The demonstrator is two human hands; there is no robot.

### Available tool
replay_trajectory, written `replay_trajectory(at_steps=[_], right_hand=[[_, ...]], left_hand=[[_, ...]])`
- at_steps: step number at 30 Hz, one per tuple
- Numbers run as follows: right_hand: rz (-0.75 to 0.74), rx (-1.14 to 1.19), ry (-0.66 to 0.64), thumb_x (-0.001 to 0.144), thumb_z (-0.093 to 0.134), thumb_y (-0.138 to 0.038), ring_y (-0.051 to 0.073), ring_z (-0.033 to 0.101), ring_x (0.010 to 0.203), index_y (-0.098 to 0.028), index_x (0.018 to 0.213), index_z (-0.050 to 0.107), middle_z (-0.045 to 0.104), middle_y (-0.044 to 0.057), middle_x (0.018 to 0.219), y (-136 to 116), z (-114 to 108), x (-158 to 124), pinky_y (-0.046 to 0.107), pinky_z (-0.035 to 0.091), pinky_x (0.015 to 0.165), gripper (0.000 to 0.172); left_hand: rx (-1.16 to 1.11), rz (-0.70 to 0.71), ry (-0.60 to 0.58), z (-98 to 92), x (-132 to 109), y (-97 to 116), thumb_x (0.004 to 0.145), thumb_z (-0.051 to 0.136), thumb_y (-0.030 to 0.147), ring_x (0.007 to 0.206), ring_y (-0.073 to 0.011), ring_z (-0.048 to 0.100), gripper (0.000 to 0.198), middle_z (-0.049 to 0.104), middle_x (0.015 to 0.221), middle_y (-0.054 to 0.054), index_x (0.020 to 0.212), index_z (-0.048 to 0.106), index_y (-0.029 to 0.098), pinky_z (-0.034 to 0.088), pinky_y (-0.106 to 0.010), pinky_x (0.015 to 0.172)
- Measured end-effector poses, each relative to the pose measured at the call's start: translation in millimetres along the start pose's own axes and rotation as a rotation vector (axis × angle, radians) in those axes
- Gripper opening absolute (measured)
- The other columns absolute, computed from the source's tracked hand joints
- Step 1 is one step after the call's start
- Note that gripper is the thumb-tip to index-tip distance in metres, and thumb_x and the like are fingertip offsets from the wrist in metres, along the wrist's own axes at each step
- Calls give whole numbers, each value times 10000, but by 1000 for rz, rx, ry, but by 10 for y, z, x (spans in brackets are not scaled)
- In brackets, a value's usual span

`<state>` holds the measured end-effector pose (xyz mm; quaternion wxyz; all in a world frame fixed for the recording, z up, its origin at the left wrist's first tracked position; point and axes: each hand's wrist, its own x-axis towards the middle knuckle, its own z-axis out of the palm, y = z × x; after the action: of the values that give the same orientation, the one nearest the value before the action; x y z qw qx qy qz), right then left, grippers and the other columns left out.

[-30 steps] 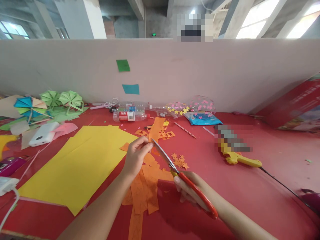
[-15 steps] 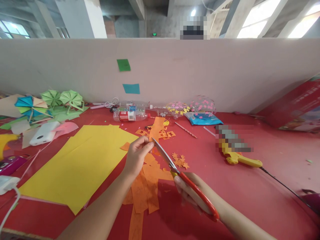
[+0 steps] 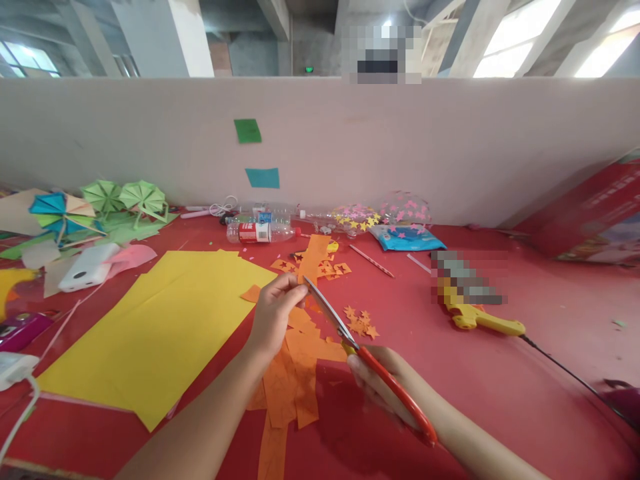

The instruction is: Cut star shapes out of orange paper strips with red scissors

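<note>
My left hand (image 3: 274, 308) pinches the lower end of an orange paper strip (image 3: 316, 257), which stands up beyond my fingers. In my right hand (image 3: 383, 377) is a pair of red-handled scissors (image 3: 395, 387). Their blades point up and left, and the tips meet the strip beside my left thumb; how far the blades are parted is hard to see. Under and between the hands lie overlapping orange strips (image 3: 285, 387) with faint star outlines. Small cut-out orange stars (image 3: 361, 321) form a pile right of the blades. Orange scraps with star-shaped holes (image 3: 335, 269) lie behind the strip.
Yellow paper sheets (image 3: 165, 327) cover the table to the left. Plastic bottles (image 3: 260, 232), a striped pencil (image 3: 373, 260) and a blue packet (image 3: 407, 237) lie along the back. A yellow glue gun (image 3: 490, 321) with its cord is at right. Paper umbrellas (image 3: 143, 195) stand back left.
Almost nothing differs. Both hands, the scissors and the strip stay in nearly the same place.
</note>
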<state>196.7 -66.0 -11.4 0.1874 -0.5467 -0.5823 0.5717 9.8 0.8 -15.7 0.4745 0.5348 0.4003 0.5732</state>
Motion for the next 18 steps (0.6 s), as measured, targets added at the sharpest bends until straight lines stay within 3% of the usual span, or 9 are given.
replay_trajectory(at_steps=[18], right_hand=[[-41,-59,5,778,487,-686,31,324,291,-224,567,332,406,-81,441,1,-24,31,162,234,283,530]], left_hand=[[-152,15,-3,-68,45,3,772,559,169,607,-107,456,151,506,590,30,622,576,183,363,-248,646]])
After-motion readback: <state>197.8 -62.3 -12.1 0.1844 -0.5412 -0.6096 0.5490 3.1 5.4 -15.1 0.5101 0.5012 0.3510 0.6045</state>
